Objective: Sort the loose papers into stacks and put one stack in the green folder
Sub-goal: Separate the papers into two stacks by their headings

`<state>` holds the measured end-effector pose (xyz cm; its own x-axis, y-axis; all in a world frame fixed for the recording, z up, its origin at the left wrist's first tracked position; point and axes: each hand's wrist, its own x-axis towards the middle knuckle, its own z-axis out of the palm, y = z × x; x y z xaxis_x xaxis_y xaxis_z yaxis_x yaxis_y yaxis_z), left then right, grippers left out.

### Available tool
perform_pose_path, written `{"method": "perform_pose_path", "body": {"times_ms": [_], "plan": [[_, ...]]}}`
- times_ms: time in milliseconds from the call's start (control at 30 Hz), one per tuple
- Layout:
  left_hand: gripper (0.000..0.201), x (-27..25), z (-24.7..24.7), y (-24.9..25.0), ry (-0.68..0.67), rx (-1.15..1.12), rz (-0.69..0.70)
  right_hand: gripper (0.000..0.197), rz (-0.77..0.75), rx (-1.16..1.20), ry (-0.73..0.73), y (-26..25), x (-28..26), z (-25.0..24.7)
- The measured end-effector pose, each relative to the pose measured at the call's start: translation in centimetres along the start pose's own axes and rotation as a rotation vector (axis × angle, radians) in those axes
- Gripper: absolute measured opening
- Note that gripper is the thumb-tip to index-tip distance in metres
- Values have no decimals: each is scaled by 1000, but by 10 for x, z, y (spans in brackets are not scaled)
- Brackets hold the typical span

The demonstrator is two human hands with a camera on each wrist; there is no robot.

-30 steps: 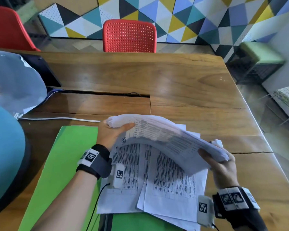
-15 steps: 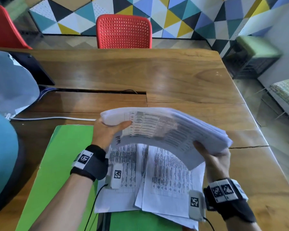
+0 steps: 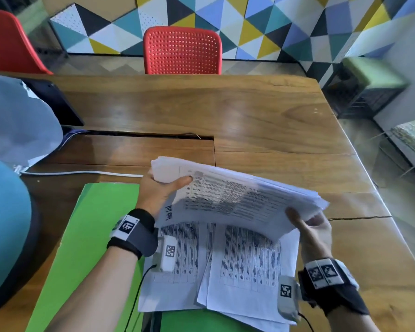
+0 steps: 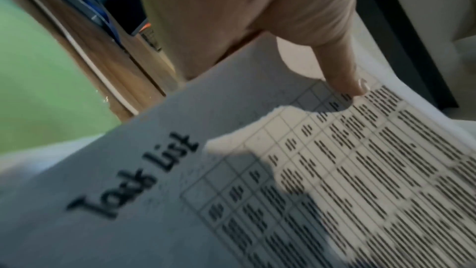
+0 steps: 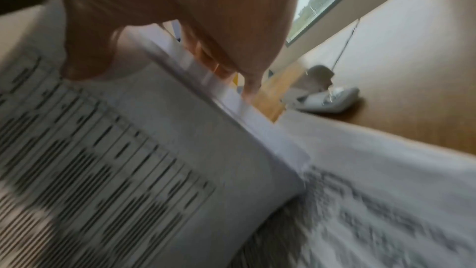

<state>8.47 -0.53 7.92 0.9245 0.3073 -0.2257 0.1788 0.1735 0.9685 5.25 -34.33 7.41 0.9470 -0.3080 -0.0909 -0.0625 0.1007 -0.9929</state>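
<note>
I hold a thick stack of printed papers (image 3: 240, 195) in the air over the table, its top sheet headed "Task List" (image 4: 134, 172). My left hand (image 3: 163, 188) grips its far left corner, thumb on top. At the near right corner, my right hand (image 3: 309, 226) pinches the stack (image 5: 154, 150) with the thumb on top and fingers beneath. Under the stack lie loose printed sheets (image 3: 225, 267), fanned out across the open green folder (image 3: 91, 231), which lies flat at the table's near edge.
The wooden table (image 3: 249, 123) has a cable slot across its middle, and a white cable (image 3: 82, 173) runs along it past the folder. A blue-grey cushion (image 3: 17, 121) and a dark tablet (image 3: 55, 101) sit at the left. A red chair (image 3: 182, 51) stands behind the table.
Both hands have raised the stack a little and squared it; its drooping sheets now lie flatter and more even. The sheets on the folder have not moved.
</note>
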Motion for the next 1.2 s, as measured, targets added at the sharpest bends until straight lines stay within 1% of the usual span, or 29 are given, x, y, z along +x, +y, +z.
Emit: {"method": "perform_pose_path", "body": {"times_ms": [33,67,100,133,200,233,267,300,333,367,433,467,533,567,600,633,700,767,833,867,933,967,1000,1033,1067,1100,1133,1167,1200], "plan": [[42,-1,5,-1,-1,8,-14,20,6,-17,-22,0,-2,7],[37,-3,12,-2,-1,4,-27,13,6,-45,-25,0,-2,14],[38,-3,16,-2,16,7,-30,17,7,-62,-17,0,0,20],[48,-4,18,-3,24,8,-20,21,3,-70,3,-3,1,25],[81,0,16,-2,41,7,-2,28,-24,-60,61,-9,4,25],[90,1,13,1,58,-2,3,36,-49,-42,75,-9,7,20],[89,2,10,3,63,-21,19,48,-72,-27,79,-8,9,14],[79,2,7,4,64,-27,43,57,-74,-1,73,-6,11,9],[64,3,6,4,61,-16,66,57,-64,24,56,-5,11,6],[54,1,8,4,54,5,75,50,-42,22,37,-1,11,4],[52,1,16,-1,44,30,75,29,-8,-63,2,0,7,13],[46,-1,21,-3,48,44,73,25,-7,-108,-11,1,6,18],[23,-4,27,2,88,62,80,15,-15,-178,2,3,6,24],[19,-6,27,8,103,73,96,13,-21,-200,27,1,8,25],[20,-6,26,16,106,90,127,18,-35,-202,55,-1,10,24],[23,-8,25,28,91,113,168,30,-46,-184,91,-3,13,21],[27,-13,23,53,5,153,268,58,-45,-127,163,-11,21,17],[28,-17,24,81,-99,226,373,77,-90,-126,178,-27,24,20],[24,-23,29,108,-157,353,479,87,-204,-273,106,-48,19,29],[25,-25,32,119,-186,431,525,90,-309,-388,34,-58,14,35],[47,-30,39,135,-249,605,627,94,-515,-659,-164,-79,5,46],[54,-32,43,141,-267,651,666,92,-551,-766,-246,-85,2,52],[54,-34,47,145,-283,671,695,85,-521,-801,-330,-91,-1,58],[51,-38,53,152,-307,685,718,68,-435,-748,-415,-94,-2,63],[48,-40,57,157,-333,679,745,43,-347,-653,-473,-94,-2,67],[41,-42,61,161,-354,667,792,19,-278,-543,-486,-91,-3,70],[30,-45,58,164,-336,662,861,3,-240,-474,-473,-90,-6,73],[25,-44,56,164,-287,663,931,8,-227,-433,-434,-88,-9,73],[37,-40,50,161,-193,667,984,13,-221,-399,-397,-85,-11,69]]}}
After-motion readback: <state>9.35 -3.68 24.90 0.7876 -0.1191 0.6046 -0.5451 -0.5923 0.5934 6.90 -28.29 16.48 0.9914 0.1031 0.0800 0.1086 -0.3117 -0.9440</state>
